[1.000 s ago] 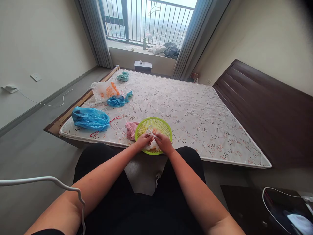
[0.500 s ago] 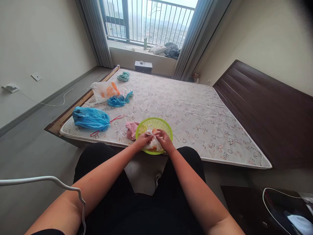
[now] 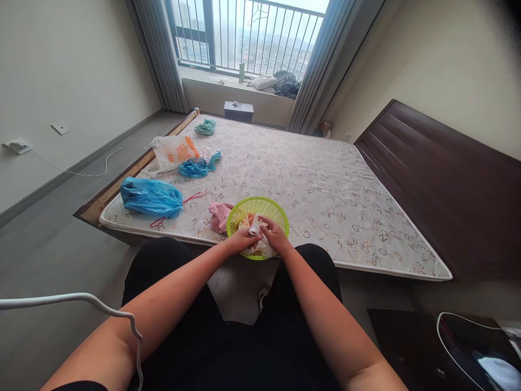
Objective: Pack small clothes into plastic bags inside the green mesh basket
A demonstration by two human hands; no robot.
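Note:
Over a yellow-green plastic basket, both my hands hold a whitish plastic bag with some orange on or in it. My left hand is closed on the bag's gathered top, from the left side. From the right, my right hand pinches the same gathered part with its fingertips. The basket rests at the mattress's near edge, between my knees. Against its left side lies a crumpled pink cloth. What the bag contains is hidden.
On the mattress, a tied blue plastic bag with red cord lies to the left. Beyond it are a white-and-orange bag, a smaller blue bag and a teal cloth. A white cable crosses my left arm.
My hands have shifted the bag's gathered top slightly, and its upright tip has folded down between my fingers. The basket has moved a little toward me and to the right.

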